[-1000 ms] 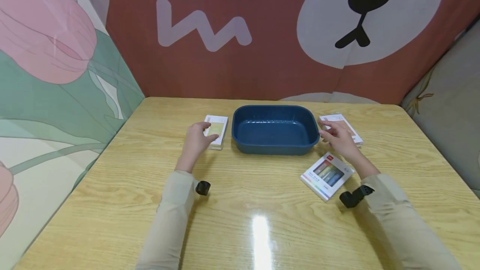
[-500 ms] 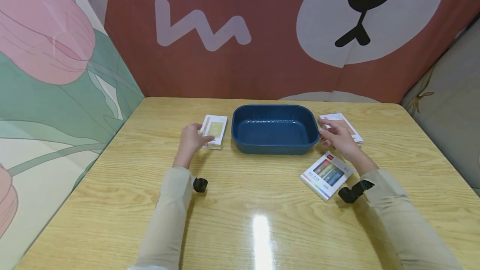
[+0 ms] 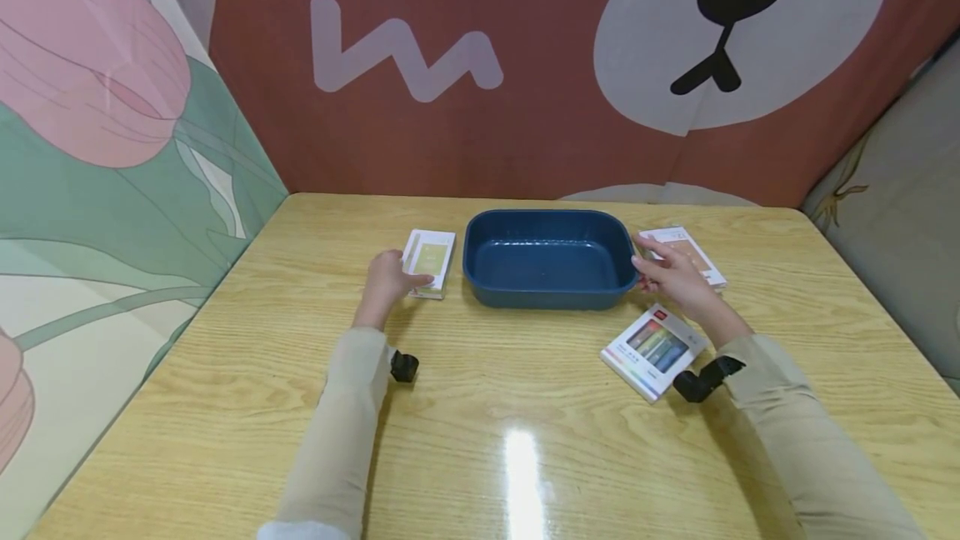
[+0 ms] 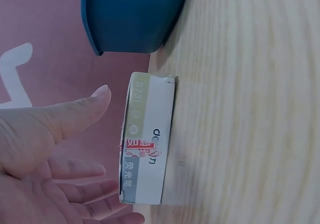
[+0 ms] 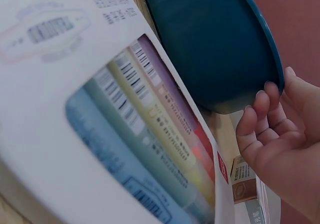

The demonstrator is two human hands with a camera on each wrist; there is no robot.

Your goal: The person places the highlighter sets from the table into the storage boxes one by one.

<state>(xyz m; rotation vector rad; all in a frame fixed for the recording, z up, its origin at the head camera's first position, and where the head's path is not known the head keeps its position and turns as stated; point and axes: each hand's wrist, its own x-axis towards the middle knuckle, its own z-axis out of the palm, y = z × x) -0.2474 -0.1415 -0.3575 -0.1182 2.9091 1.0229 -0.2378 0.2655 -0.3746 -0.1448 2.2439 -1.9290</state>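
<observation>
In the head view my left hand [image 3: 385, 280] is beside a white highlighter box [image 3: 432, 259] with a yellow-green panel. Its thumb and fingers are spread around the near left corner; the left wrist view shows the thumb apart from the box [image 4: 146, 139]. My right hand [image 3: 678, 277] is at the right end of a dark blue plastic basin [image 3: 551, 300]. In the right wrist view its curled fingers [image 5: 262, 108] meet the basin's outer wall, and the thumb lies at the rim, so the hand pinches the basin edge. The basin stands on the table.
A windowed box of coloured highlighters [image 3: 654, 352] lies at an angle below my right hand. Another white box [image 3: 686, 250] with a brown-orange panel lies behind that hand, partly covered. The wooden table [image 3: 480, 407] ends at a printed cloth backdrop [image 3: 540, 140].
My left hand shifted left a little, then slightly back right, beside the highlighter box. The right thumb came onto the basin's rim. The boxes and basin look unmoved.
</observation>
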